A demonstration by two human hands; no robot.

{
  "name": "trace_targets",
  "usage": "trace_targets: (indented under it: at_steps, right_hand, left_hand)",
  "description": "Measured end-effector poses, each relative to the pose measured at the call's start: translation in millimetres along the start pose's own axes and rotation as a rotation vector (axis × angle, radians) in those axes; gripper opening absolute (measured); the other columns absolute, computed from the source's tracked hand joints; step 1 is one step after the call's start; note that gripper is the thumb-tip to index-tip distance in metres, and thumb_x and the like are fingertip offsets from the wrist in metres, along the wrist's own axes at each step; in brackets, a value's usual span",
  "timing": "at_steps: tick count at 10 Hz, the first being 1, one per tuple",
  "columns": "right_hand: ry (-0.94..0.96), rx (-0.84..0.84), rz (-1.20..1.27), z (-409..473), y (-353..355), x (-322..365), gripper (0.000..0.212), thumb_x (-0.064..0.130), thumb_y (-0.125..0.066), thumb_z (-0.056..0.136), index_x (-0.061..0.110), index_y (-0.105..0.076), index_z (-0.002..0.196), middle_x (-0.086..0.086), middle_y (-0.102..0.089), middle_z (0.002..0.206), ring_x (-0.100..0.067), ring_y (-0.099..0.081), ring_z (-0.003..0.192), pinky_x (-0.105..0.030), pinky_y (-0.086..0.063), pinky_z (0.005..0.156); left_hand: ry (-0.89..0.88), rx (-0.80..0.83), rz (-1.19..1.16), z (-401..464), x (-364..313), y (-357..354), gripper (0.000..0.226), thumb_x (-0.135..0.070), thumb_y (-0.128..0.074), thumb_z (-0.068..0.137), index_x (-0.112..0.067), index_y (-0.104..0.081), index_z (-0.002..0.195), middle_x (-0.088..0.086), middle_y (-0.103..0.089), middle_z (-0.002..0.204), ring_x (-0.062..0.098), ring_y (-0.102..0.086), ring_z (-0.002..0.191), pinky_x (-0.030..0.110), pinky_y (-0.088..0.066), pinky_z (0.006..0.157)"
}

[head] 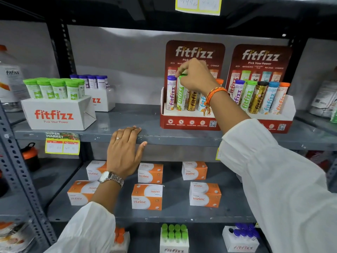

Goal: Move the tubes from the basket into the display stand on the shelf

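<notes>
A red fitfizz display stand (189, 123) sits on the middle shelf (127, 136). In it stand a purple-capped tube (171, 92), a green-capped tube (181, 95), a gold tube (191, 101) and a blue one partly hidden behind my wrist. My right hand (197, 77) is over the stand, fingertips pinched on the green tube's cap. My left hand (125, 152) rests flat on the shelf's front edge, holding nothing. No basket is in view.
A second full fitfizz stand (262, 99) is to the right. White fitfizz boxes of green-capped tubes (56, 110) and purple-capped tubes (98, 95) stand at the left. Orange vizinc boxes (147, 196) fill the lower shelf; more tube boxes (174, 240) below.
</notes>
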State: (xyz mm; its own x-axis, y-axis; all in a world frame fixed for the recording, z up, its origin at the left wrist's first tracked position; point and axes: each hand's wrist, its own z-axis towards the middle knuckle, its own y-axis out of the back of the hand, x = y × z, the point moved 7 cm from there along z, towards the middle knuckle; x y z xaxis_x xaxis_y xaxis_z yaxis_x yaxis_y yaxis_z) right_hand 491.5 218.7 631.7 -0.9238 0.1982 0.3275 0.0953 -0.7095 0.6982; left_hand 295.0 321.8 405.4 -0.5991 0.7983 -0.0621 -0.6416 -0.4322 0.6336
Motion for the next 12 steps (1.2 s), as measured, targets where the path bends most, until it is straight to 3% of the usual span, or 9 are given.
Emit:
trace_targets:
  at_steps: [1, 2, 4, 6, 7, 8, 11, 12]
  right_hand:
    - [0.013, -0.015, 0.001, 1, 2, 1, 0.010, 0.006, -0.076, 0.084, 0.011, -0.079, 0.093, -0.009, -0.068, 0.125, -0.020, -0.062, 0.109, -0.025, -0.054, 0.079]
    - [0.036, -0.025, -0.030, 7, 0, 2, 0.021, 0.013, -0.082, 0.082, 0.013, -0.077, 0.102, -0.009, -0.067, 0.129, -0.026, -0.058, 0.125, -0.036, -0.053, 0.098]
    - [-0.040, -0.002, -0.086, 23, -6, -9, 0.040, 0.001, -0.080, 0.080, 0.019, -0.067, 0.114, -0.002, -0.069, 0.112, -0.024, -0.063, 0.112, -0.053, -0.046, 0.103]
    - [-0.057, 0.056, -0.094, 27, -15, -12, 0.044, -0.006, -0.073, 0.082, 0.018, -0.065, 0.118, 0.002, -0.072, 0.109, -0.021, -0.061, 0.113, -0.057, -0.038, 0.109]
    - [-0.062, 0.055, -0.109, 25, -18, -12, 0.041, -0.007, -0.070, 0.084, 0.016, -0.065, 0.118, -0.001, -0.072, 0.111, -0.022, -0.059, 0.115, -0.044, -0.036, 0.103]
    - [-0.071, 0.041, -0.117, 25, -18, -14, 0.042, -0.008, -0.068, 0.084, 0.016, -0.065, 0.119, -0.002, -0.072, 0.112, -0.023, -0.059, 0.116, -0.043, -0.035, 0.096]
    - [-0.084, 0.039, -0.027, 25, -12, -21, 0.058, 0.000, -0.072, 0.085, 0.012, -0.055, 0.138, -0.006, -0.068, 0.125, -0.027, -0.058, 0.125, -0.048, -0.046, 0.107]
    - [-0.058, -0.123, 0.062, 11, 5, -27, 0.056, 0.003, -0.067, 0.089, 0.015, -0.052, 0.141, -0.001, -0.069, 0.128, -0.026, -0.051, 0.132, -0.058, -0.037, 0.112]
  left_hand:
    - [0.001, 0.002, 0.004, 0, 0, 0, 0.052, -0.050, -0.038, 0.102, -0.014, -0.056, 0.135, 0.008, -0.062, 0.133, 0.030, -0.055, 0.120, 0.046, -0.036, 0.111]
    - [0.006, 0.007, -0.005, 0, 1, -1, 0.052, -0.051, -0.037, 0.102, -0.015, -0.056, 0.135, 0.008, -0.062, 0.134, 0.030, -0.056, 0.121, 0.046, -0.036, 0.112]
    - [-0.001, 0.009, -0.021, 0, 0, 1, 0.054, -0.052, -0.036, 0.102, -0.014, -0.057, 0.134, 0.009, -0.062, 0.134, 0.031, -0.056, 0.121, 0.046, -0.035, 0.112]
    - [0.001, 0.016, -0.031, -1, 0, 2, 0.055, -0.052, -0.035, 0.102, -0.014, -0.056, 0.135, 0.008, -0.062, 0.134, 0.030, -0.056, 0.121, 0.047, -0.036, 0.112]
    - [-0.006, 0.014, -0.029, 0, -1, 3, 0.055, -0.052, -0.034, 0.102, -0.013, -0.056, 0.135, 0.009, -0.062, 0.133, 0.031, -0.056, 0.120, 0.047, -0.037, 0.111]
    - [-0.004, 0.012, -0.038, -1, -1, 2, 0.056, -0.052, -0.034, 0.102, -0.013, -0.057, 0.135, 0.008, -0.062, 0.133, 0.030, -0.056, 0.120, 0.047, -0.037, 0.111]
    - [0.014, 0.031, -0.051, 0, -1, 4, 0.056, -0.054, -0.034, 0.101, -0.016, -0.057, 0.136, 0.006, -0.062, 0.135, 0.028, -0.057, 0.122, 0.047, -0.039, 0.112]
    - [0.018, 0.033, -0.067, -1, -1, 2, 0.056, -0.055, -0.034, 0.101, -0.017, -0.058, 0.135, 0.005, -0.063, 0.134, 0.028, -0.058, 0.122, 0.047, -0.040, 0.112]
